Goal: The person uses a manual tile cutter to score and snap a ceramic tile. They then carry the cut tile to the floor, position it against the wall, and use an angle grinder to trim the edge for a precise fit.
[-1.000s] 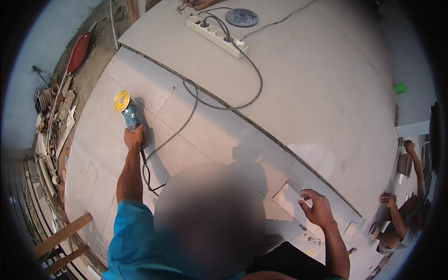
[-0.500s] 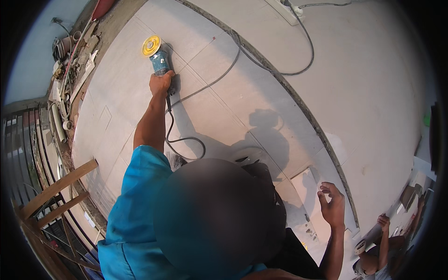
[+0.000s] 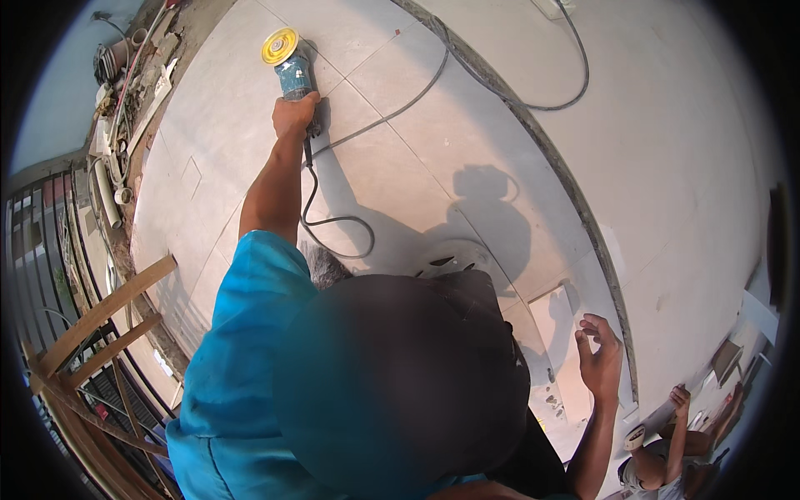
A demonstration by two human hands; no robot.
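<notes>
My left hand (image 3: pixel 294 115) is wrapped round the rear grip of a blue angle grinder (image 3: pixel 294 79) at the far end of my outstretched arm. Its yellow disc (image 3: pixel 280 47) faces up. The grinder is over pale floor tiles (image 3: pixel 400 196), near a tile joint; whether it touches them I cannot tell. A dark cord (image 3: pixel 362 223) trails from its back end and loops on the tiles. My right hand (image 3: pixel 602 358) is raised at the right with bent fingers apart from the thumb, and nothing shows in it. Below it is a loose tile piece (image 3: pixel 558 333).
A dark groove (image 3: pixel 550 154) separates the tiles from a smooth pale floor at right. Another person (image 3: pixel 667 450) crouches at lower right. Pipes and rubble (image 3: pixel 112 158) line the left edge. A wooden frame (image 3: pixel 108 312) stands at lower left. A dark rounded shape fills the lower middle.
The view has shifted, so the floor and grinder sit higher in the picture. Against the tile joints the grinder has hardly moved. My right hand keeps nearly the same bent pose.
</notes>
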